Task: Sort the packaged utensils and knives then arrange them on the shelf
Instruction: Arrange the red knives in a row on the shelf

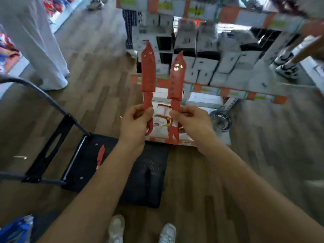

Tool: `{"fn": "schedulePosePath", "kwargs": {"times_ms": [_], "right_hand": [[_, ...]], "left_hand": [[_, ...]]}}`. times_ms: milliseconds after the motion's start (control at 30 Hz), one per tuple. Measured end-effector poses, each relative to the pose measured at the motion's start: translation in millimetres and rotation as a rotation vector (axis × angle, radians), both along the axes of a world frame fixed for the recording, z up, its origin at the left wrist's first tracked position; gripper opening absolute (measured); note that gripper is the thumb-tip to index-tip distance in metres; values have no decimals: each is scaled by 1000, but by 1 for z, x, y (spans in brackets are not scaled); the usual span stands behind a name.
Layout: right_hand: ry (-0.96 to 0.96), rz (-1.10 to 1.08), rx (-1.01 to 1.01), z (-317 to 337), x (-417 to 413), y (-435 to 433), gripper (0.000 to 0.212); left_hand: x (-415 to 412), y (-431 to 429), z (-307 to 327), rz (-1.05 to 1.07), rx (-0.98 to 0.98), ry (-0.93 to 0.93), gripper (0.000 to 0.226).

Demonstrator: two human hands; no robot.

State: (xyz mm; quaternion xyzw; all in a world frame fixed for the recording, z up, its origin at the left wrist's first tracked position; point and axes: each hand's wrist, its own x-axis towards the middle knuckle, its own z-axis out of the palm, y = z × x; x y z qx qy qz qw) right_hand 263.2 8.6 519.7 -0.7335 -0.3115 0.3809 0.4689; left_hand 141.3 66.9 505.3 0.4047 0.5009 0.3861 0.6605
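Note:
Two red sheathed knives stand upright in front of me, one in each hand. My left hand (135, 122) grips the handle of the taller red knife (148, 71). My right hand (190, 120) grips the handle of the shorter red knife (177, 76). A third red knife (100, 156) lies on the black platform trolley (145, 174) below my left arm. Ahead stands the shelf (228, 91) with orange and white price strips, packed with white and black boxed goods (206, 55). The picture is blurred.
The trolley's handle (43, 95) rises at the left. A printed box (161, 120) rests on the shelf's lowest level behind my hands, with a metal bowl (221, 121) beside it. A person in white clothing (35, 41) stands at left. Another person's sneakers (287, 67) show at right.

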Motion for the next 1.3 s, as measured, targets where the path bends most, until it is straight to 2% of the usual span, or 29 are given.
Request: {"fn": "schedulePosePath", "kwargs": {"times_ms": [100,300,500,800,1100,1300], "right_hand": [[13,-15,49,37,20,-33,9],[68,-122,143,78,43,-68,5],[22,-210,145,93,60,-72,9],[-22,-288,184,112,110,-65,11],[45,-313,176,106,242,-38,11],[-18,-260,169,111,376,2,9]], "left_hand": [[24,-26,31,-46,-18,-82,6],[56,-57,78,-145,-90,-243,9],[71,-52,102,-240,-96,-267,8],[125,-27,119,-389,-25,-186,10],[254,3,121,-417,-30,-162,9],[373,37,130,-283,-56,-219,14]]}}
